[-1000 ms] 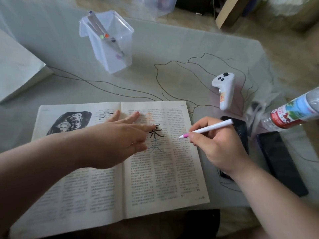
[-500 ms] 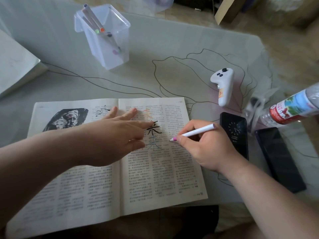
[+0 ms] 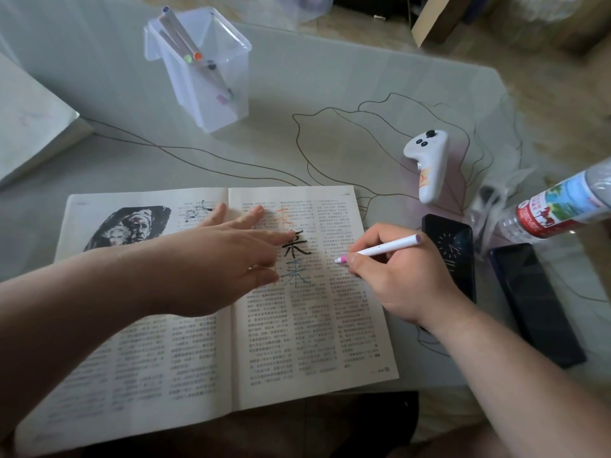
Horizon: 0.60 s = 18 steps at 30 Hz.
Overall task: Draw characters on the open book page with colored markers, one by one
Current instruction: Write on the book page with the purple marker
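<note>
— Pressing the open book [image 3: 297,342] flat on the counter with the left hand [image 3: 228,259], fingers straight, touching the three drawn characters [image 3: 296,249].

— Pinching the pink marker [image 3: 380,249] in the right hand [image 3: 403,279], hovering close over the right page; seemingly starting another character, needing steady tip contact.

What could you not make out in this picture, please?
Head view:
- print in the open book: too small, blurred.
- page beneath the left hand: hidden by it.
- tip of the marker in the right hand: contact with paper unclear.
- the bottle: cut off by right edge.
</note>
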Motion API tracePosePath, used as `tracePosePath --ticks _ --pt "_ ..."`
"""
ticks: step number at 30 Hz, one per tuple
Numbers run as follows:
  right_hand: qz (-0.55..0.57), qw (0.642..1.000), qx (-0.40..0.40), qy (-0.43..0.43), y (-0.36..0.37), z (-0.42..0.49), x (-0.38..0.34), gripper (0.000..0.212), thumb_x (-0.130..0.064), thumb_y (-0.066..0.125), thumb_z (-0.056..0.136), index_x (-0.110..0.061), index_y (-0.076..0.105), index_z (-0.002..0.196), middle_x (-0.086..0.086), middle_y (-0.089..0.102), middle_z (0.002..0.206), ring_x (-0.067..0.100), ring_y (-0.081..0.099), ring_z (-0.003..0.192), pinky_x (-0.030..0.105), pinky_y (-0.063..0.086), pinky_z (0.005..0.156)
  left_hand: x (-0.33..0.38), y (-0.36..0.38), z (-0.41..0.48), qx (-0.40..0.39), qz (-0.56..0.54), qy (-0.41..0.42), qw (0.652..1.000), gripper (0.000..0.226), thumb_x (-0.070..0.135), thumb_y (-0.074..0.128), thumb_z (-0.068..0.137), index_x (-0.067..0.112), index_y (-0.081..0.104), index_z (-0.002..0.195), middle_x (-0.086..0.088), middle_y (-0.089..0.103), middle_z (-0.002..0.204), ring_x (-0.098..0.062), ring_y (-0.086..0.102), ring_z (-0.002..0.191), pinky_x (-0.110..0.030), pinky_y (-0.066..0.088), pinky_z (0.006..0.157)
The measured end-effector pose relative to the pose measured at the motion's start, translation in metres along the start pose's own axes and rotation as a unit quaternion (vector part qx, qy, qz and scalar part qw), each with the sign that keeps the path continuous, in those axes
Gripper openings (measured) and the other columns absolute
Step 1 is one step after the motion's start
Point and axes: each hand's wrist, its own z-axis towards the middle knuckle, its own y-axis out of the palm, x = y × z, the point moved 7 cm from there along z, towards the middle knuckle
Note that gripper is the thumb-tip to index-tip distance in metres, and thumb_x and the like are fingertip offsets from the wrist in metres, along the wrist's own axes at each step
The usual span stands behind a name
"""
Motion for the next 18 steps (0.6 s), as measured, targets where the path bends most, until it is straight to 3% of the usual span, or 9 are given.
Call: tracePosePath --ticks 4,7,8,11,13,16,18 --pt "-0.009 0.998 -0.053 0.03 0.0039 -0.0007 0.0027 0.018 -0.008 0.077 0.078 -0.01 0.067 0.063 -0.009 0.062 0.05 0.008 0.051 0.049 0.027 0.039 0.049 0.0 -0.0005 0.0009 0.005 -0.003 0.002 1.0 0.035 0.051 0.032 0.1 0.029 0.054 0.085 0.039 0.005 0.152 -0.009 -0.019 0.147 -0.051 -0.006 0.121" --pt "0.013 0.999 -0.043 0.008 0.0023 -0.002 -0.0025 0.016 -0.018 0.081 0.078 -0.012 0.071 0.068 0.009 0.071 0.064 0.031 0.062 0.063 0.038 0.049 0.057 0.0003 0.0003 0.001 0.005 -0.003 0.003 1.0 0.035 0.051 0.032 0.1 0.029 0.054 0.085 0.039 0.005 0.152 -0.009 -0.019 0.147 -0.052 -0.006 0.121" --pt "0.017 0.999 -0.04 0.002 0.0023 -0.0027 -0.0034 0.016 -0.02 0.082 0.078 -0.012 0.071 0.069 0.011 0.071 0.066 0.031 0.063 0.064 0.038 0.05 0.058 0.0004 0.0006 0.001 0.004 -0.002 0.002 1.0 0.035 0.051 0.032 0.1 0.029 0.054 0.085 0.039 0.005 0.153 -0.009 -0.019 0.147 -0.052 -0.006 0.121" --pt "-0.01 0.999 -0.034 -0.001 0.0037 -0.0045 -0.0022 0.019 -0.017 0.081 0.079 -0.012 0.069 0.066 -0.002 0.064 0.055 0.01 0.05 0.05 0.025 0.04 0.049 0.0001 0.0005 0.0014 0.002 -0.001 -0.001 1.0 0.035 0.051 0.032 0.1 0.029 0.055 0.087 0.039 0.005 0.152 -0.008 -0.019 0.147 -0.052 -0.007 0.121" --pt "-0.023 0.999 -0.027 0.013 0.0032 -0.0041 -0.0008 0.02 -0.014 0.079 0.078 -0.011 0.065 0.064 -0.007 0.058 0.05 0.006 0.046 0.048 0.022 0.038 0.048 0.0004 -0.0002 0.0014 0.003 0.0 0.002 1.0 0.035 0.051 0.032 0.1 0.028 0.056 0.088 0.038 0.005 0.153 -0.009 -0.019 0.147 -0.052 -0.007 0.121" --pt "0.001 1.0 -0.018 0.015 0.0002 -0.0025 -0.0007 0.019 -0.015 0.08 0.078 -0.011 0.068 0.065 0.0 0.065 0.056 0.013 0.052 0.052 0.029 0.041 0.051 0.0011 -0.0004 0.0005 0.004 0.0 0.005 1.0 0.035 0.051 0.031 0.1 0.029 0.055 0.088 0.038 0.004 0.153 -0.01 -0.02 0.147 -0.052 -0.006 0.121" --pt "0.039 0.999 -0.014 0.0 0.0003 -0.0035 -0.005 0.015 -0.018 0.081 0.08 -0.012 0.072 0.07 0.011 0.071 0.065 0.027 0.06 0.06 0.035 0.046 0.055 0.0009 0.0003 0.0 0.002 -0.001 0.005 1.0 0.034 0.051 0.031 0.101 0.03 0.055 0.088 0.037 0.004 0.154 -0.01 -0.02 0.147 -0.053 -0.006 0.121"
